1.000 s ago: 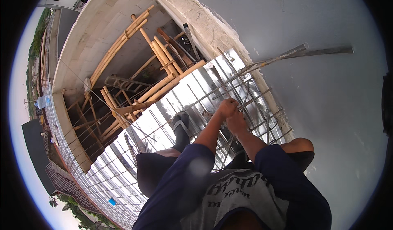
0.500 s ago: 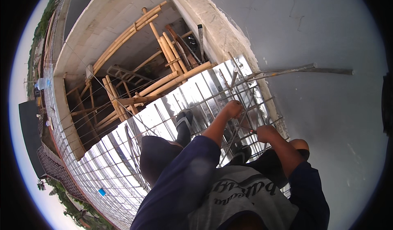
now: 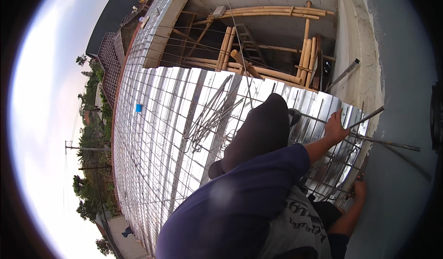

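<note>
My left hand (image 3: 337, 129) lies over a steel reinforcing bar (image 3: 311, 116) near the wall corner, its fingers bent across the bar. Lower down, beside the grey surface, my right hand (image 3: 359, 190) is closed around a small dark hand tool (image 3: 360, 178); its kind is too small to tell. Between the hands, crossed reinforcing bars lie over shiny corrugated metal decking (image 3: 330, 169). Several longer bars (image 3: 392, 143) stick out past the deck edge, just right of my left hand. My bent knee (image 3: 258, 130) hides part of the mesh.
Loose bent bars (image 3: 214, 109) lie on the mesh at left centre. Beyond the deck edge is an opening with bamboo poles (image 3: 281, 13) and a ladder (image 3: 251, 42). A square metal tube (image 3: 342, 74) leans by the pale wall ledge (image 3: 357, 37). A blue object (image 3: 138, 107) sits far left.
My view has turned, so the scene sits further right. My hands, close together before, are now further apart: the left is over a bar, the right lower by the deck's edge.
</note>
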A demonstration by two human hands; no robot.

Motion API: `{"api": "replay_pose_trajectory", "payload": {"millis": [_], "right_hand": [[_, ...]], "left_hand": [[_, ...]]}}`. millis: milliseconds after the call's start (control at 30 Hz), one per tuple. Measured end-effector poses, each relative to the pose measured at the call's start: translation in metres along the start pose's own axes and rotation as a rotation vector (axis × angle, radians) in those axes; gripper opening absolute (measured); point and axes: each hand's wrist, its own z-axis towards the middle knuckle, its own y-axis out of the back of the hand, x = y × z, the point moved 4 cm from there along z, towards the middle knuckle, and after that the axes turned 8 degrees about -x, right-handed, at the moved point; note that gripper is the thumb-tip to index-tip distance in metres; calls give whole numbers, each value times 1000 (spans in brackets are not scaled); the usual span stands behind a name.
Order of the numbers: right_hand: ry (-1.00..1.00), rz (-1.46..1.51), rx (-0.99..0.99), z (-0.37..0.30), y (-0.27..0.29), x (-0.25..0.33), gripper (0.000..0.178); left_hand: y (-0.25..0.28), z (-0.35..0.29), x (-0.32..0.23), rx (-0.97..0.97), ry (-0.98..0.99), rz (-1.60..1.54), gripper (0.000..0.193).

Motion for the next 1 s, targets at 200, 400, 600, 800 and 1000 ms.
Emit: {"api": "replay_pose_trajectory", "payload": {"millis": [200, 400, 600, 800, 1000], "right_hand": [[171, -105, -173, 24, 7, -21, 43], [-90, -139, -89, 17, 9, 19, 29], [-120, 4, -31, -7, 6, 41, 32], [-134, 38, -33, -46, 16, 65, 35], [-132, 6, -21, -48, 17, 69, 35]], "left_hand": [[17, 15, -63, 117, -314, -116, 43], [9, 23, -81, 257, -392, 135, 31], [-17, 35, -73, 302, -541, 316, 28], [-33, 40, -76, 402, -653, 346, 31], [-22, 38, -83, 401, -471, 285, 37]]}}
